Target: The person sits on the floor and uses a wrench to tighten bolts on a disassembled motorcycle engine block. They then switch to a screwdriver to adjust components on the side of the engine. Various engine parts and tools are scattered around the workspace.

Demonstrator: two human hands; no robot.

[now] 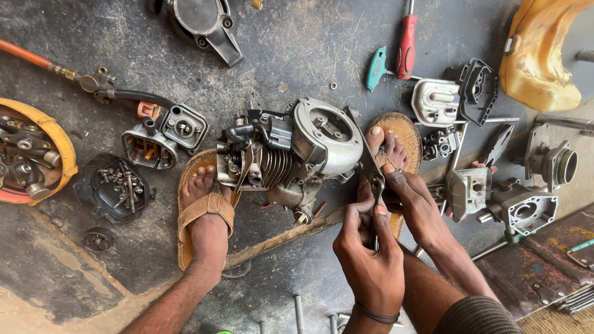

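Fingers of the left hand are clamped on the handles of the pliers, right of centre in the frame; the right hand also grips them from the right. Plier tips meet the small engine lying at centre on the floor, between two sandalled feet. A red screwdriver lies at upper right.

A repair workshop floor: a stripped small engine, loose metal parts and screwdrivers lie about.

Dark stained floor, small engine, screwdrivers (two, apparently), scattered engine parts
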